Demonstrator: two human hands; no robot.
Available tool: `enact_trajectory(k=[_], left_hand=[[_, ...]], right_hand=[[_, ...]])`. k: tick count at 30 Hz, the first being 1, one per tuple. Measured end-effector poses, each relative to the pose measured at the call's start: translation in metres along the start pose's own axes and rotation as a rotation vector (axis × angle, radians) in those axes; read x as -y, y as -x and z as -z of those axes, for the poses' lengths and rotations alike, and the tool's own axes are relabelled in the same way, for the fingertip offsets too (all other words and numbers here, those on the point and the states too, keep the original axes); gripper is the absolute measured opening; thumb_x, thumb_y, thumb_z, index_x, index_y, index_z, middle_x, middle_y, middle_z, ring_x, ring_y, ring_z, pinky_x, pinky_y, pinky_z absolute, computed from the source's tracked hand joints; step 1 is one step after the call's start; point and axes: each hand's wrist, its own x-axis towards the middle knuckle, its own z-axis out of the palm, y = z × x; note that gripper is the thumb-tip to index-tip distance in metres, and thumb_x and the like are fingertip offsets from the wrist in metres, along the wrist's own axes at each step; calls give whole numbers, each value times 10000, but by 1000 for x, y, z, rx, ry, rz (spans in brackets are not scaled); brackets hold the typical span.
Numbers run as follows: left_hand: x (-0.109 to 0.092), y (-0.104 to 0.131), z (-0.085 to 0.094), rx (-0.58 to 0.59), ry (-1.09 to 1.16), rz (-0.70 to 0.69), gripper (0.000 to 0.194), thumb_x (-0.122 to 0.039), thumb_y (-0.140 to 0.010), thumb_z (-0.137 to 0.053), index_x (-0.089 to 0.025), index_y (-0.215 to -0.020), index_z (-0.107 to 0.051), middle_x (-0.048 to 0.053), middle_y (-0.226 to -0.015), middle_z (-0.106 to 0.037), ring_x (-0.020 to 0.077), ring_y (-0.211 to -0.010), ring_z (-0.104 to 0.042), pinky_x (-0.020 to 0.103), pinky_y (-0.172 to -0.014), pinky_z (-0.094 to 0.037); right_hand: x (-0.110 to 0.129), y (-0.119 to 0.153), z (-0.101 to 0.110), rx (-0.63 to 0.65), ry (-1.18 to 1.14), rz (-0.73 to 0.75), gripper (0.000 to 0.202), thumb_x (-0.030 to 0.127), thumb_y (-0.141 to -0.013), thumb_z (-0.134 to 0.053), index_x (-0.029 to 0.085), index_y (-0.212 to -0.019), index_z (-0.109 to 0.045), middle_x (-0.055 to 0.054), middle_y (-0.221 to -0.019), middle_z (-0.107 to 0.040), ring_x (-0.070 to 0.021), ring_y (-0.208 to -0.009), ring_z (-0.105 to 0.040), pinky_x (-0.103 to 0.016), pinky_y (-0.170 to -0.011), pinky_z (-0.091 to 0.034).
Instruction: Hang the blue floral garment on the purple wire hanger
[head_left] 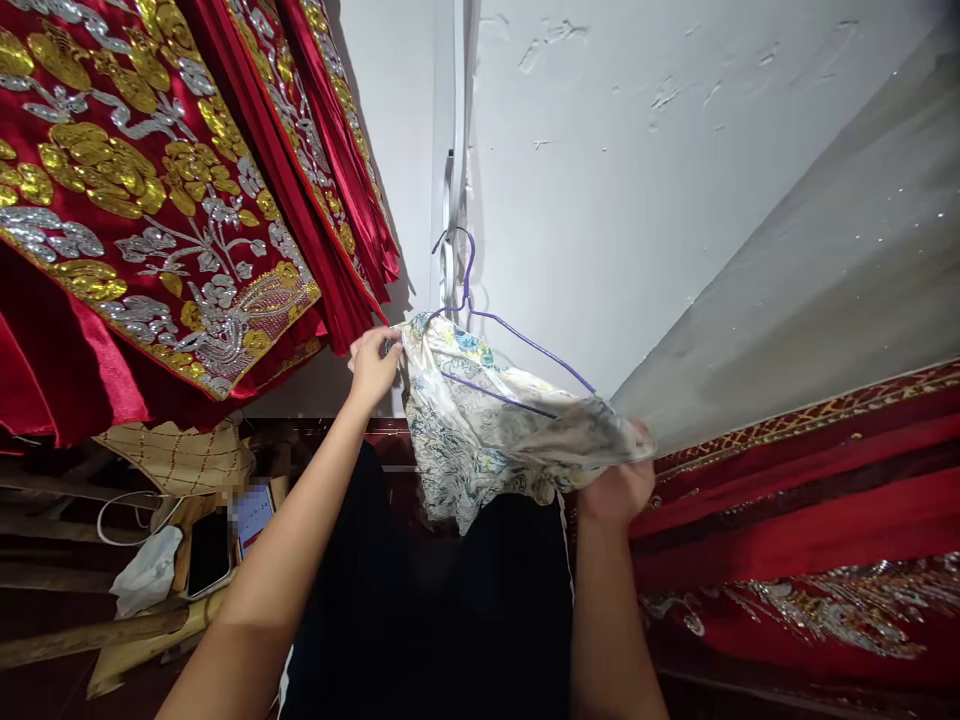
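Observation:
A white floral-print garment (450, 430) with blue and yellow flowers hangs partly on a purple wire hanger (525, 345). The hanger's hook is at a white fixture on the wall. My left hand (375, 365) pinches the cloth at the garment's left shoulder, beside the hanger's left end. On the other side, my right hand (619, 490) grips the right part of the garment, just below the hanger's bare right end. Fabric and motion blur partly hide the right fingers. The lower wire of the hanger shows across the front of the cloth.
Red embroidered cloth (150, 190) with gold and silver sequins hangs at upper left. More red embroidered fabric (810, 540) lies at right. A phone (208, 552), a second lit screen (255, 512) and a white cable (112, 538) rest on wood at lower left.

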Motion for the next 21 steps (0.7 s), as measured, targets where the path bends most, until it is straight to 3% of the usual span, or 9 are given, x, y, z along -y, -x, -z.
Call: enact_trajectory(k=[1, 3, 6, 11, 12, 14, 17, 19, 21], left_hand=[[8, -2, -1, 44, 26, 12, 60, -243, -850, -628, -202, -865, -669, 83, -1084, -666, 289, -1136, -563, 464, -1028, -404], [23, 3, -4, 68, 66, 23, 132, -240, -872, -582, -184, -762, -628, 68, -983, -662, 240, -1030, -605, 403, -976, -450], [31, 26, -10, 11, 89, 49, 122, -300, -900, -581, -185, -906, -623, 72, -1042, -640, 213, -1035, -608, 363, -955, -466], [-7, 87, -19, -153, 139, -6, 228, -390, -946, -580, -204, -1078, -597, 93, -1145, -600, 212, -1085, -583, 337, -967, -447], [-17, 98, -21, -90, 172, -31, 219, -404, -959, -560, -204, -1032, -614, 82, -1097, -617, 210, -1052, -590, 326, -949, -449], [-34, 118, -25, 176, 270, -22, 304, -453, -991, -494, -196, -945, -649, 67, -1002, -656, 207, -984, -608, 312, -920, -451], [-43, 139, -32, 553, 416, 151, 491, -569, -992, -431, -169, -885, -694, 68, -930, -700, 225, -937, -625, 324, -919, -449], [-40, 147, -35, 669, 533, 354, 578, -654, -961, -433, -154, -917, -719, 78, -928, -718, 246, -964, -637, 348, -963, -441], [-34, 152, -36, 681, 694, 572, 620, -714, -911, -478, -151, -992, -724, 88, -942, -724, 255, -1003, -649, 362, -996, -438]], right_hand=[[-8, 5, 11, -25, 28, -27, 66, 209, -844, -619, 270, -821, -612, 55, -826, -665, -130, -836, -662, -273, -872, -561], [-21, 12, 29, -87, 71, -89, 66, 267, -885, -592, 272, -848, -646, 44, -903, -715, -133, -906, -680, -299, -924, -552], [-38, 21, 43, -188, 83, -253, 174, 278, -920, -516, 259, -921, -689, 5, -981, -757, -159, -982, -697, -370, -992, -531], [-67, 43, 40, -257, 63, -517, 285, 234, -865, -494, 252, -1062, -700, -38, -970, -778, -203, -1003, -713, -436, -949, -563], [-73, 50, 38, -267, 78, -555, 261, 230, -840, -520, 258, -1025, -703, -30, -924, -777, -205, -953, -719, -420, -904, -580], [-81, 61, 29, -251, 124, -633, 176, 239, -799, -583, 261, -927, -702, -17, -846, -763, -213, -842, -715, -402, -816, -593], [-85, 75, 6, -126, 214, -720, 65, 286, -760, -673, 231, -775, -643, -9, -743, -695, -201, -679, -640, -354, -672, -548], [-84, 83, -11, 23, 316, -721, 201, 266, -717, -728, 219, -672, -538, 19, -645, -579, -155, -588, -529, -288, -582, -454], [-82, 90, -26, 192, 464, -705, 339, 210, -685, -749, 216, -622, -416, 50, -596, -437, -114, -557, -404, -249, -548, -346]])
